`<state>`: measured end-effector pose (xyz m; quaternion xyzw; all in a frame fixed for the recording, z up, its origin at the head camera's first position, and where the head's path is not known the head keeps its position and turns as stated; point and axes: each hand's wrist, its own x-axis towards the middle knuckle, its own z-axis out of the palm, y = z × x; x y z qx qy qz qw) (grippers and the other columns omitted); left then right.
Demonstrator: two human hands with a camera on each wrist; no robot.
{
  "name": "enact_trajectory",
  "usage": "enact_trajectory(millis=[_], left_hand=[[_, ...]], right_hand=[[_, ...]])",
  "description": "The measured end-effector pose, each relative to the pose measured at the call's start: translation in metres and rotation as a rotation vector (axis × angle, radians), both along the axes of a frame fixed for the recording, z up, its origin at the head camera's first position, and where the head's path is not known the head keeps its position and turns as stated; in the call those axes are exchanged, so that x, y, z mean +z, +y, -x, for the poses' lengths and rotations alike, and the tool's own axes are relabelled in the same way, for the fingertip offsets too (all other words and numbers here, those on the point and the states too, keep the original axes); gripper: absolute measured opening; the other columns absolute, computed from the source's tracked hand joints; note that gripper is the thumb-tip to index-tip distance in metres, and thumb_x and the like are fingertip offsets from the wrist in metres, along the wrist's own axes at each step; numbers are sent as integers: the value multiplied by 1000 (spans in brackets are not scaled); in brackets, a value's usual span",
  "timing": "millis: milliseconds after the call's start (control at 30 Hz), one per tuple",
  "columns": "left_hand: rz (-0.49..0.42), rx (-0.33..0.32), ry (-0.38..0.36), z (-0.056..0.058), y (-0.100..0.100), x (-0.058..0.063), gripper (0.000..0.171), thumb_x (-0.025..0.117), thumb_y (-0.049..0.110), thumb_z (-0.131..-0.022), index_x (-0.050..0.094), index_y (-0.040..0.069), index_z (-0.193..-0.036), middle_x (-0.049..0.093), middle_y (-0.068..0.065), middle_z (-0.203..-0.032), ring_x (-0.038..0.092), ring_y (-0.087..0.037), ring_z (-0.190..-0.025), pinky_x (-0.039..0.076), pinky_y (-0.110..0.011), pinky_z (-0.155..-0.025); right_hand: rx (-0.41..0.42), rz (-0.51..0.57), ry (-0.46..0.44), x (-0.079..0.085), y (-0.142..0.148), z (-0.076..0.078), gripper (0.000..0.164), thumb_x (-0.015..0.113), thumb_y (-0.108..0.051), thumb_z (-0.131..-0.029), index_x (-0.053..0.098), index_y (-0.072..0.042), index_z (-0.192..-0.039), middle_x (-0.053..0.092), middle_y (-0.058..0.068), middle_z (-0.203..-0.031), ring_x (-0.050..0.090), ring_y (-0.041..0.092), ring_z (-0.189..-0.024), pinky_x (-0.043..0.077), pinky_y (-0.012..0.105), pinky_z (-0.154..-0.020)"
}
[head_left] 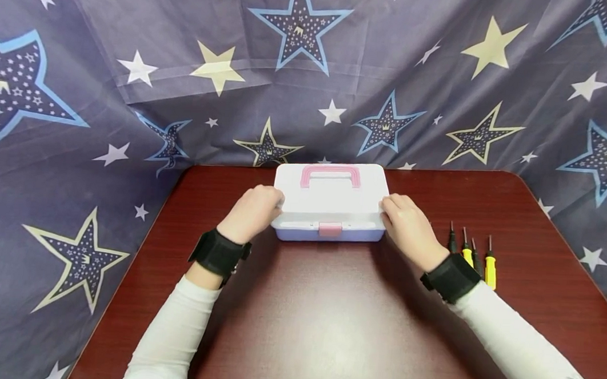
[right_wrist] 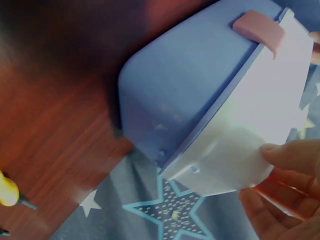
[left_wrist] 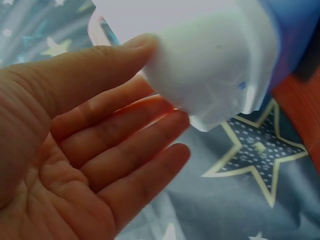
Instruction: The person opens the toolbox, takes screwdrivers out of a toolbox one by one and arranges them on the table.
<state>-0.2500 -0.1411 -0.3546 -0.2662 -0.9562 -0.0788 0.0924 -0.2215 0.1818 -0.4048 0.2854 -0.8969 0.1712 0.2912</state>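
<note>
A plastic storage box (head_left: 331,202) with a white lid and a blue-lavender base sits near the table's back edge, its lid down. A pink handle (head_left: 357,175) lies on top, and a pink latch (head_left: 330,230) is at the front. My left hand (head_left: 253,210) holds the lid's left end, thumb on top and fingers at the side; the left wrist view shows the lid corner (left_wrist: 200,75) against the thumb. At the opposite end, my right hand (head_left: 410,226) grips the lid, with the thumb (right_wrist: 275,154) on its white surface.
Several screwdrivers with yellow or black handles lie to the right, among them a yellow one (head_left: 491,271), close to my right wrist. Behind the dark red wooden table (head_left: 296,326) hangs a star-patterned cloth (head_left: 183,120).
</note>
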Motion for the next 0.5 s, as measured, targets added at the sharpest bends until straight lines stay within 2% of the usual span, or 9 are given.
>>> enact_trajectory(millis=[167,300,400,433,500], left_hand=[[7,41,-19,41,-1,-1,8,73,7,-79,66,6,-76,64,-9,-74,59,-26,-68,46,-39,-62],[-6,79,-16,65,-1,-5,7,72,7,-80,66,4,-76,66,-10,-77,61,-28,-73,48,-41,-65],[-17,102,28,73,2,-11,6,67,7,-84,66,2,-81,67,-13,-83,63,-32,-78,49,-44,-68],[-14,112,44,73,3,-14,7,65,8,-86,67,1,-87,68,-15,-91,64,-33,-85,50,-45,-73],[-6,137,74,71,7,-23,22,60,13,-90,66,-2,-106,65,-18,-110,61,-35,-104,48,-47,-86]], right_hand=[[-46,5,-22,0,-7,40,14,66,7,-78,55,2,-84,57,16,-87,54,35,-80,46,44,-72],[-84,22,-41,-2,-13,62,10,64,6,-80,56,3,-85,58,17,-87,54,36,-82,46,45,-74],[-109,30,-49,-4,-15,69,9,63,4,-81,57,4,-87,58,19,-90,55,37,-86,46,45,-78],[-112,35,-50,-4,-16,70,10,63,4,-81,58,5,-90,59,20,-93,56,38,-89,46,45,-82],[-121,42,-58,-5,-16,68,18,64,0,-82,60,8,-98,61,23,-103,56,39,-99,45,45,-90]])
